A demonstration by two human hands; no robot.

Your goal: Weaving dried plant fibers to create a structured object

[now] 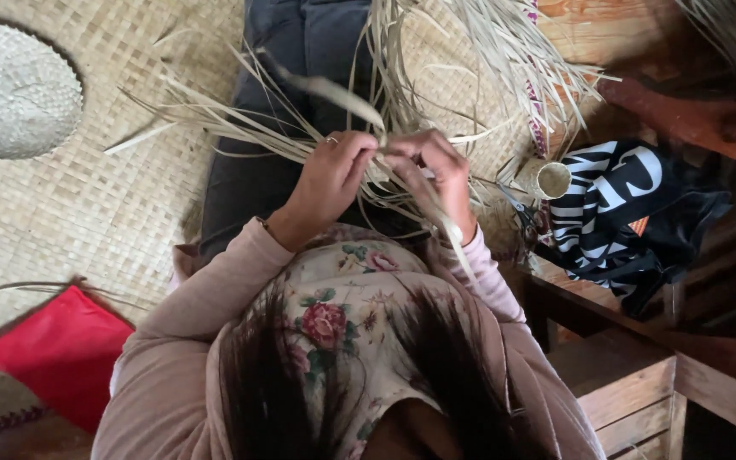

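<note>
My left hand (331, 176) and my right hand (438, 167) meet over my lap, both closed on thin pale straw strips (385, 162). A ring sits on one finger of the left hand. The strips fan out from the hands to the left and upward in a loose bundle (470, 60), and one strip hangs down past my right wrist. My legs in dark trousers (300, 51) stretch away beneath the strips. Where the strips cross under my fingers is hidden.
A woven mat (87, 204) covers the floor. A round woven disc (14, 89) lies at the top left and a red cloth (61, 353) at the bottom left. To the right are a small spool (553, 180), scissors (521, 213), a black-and-white bag (632, 213) and wooden furniture (632, 392).
</note>
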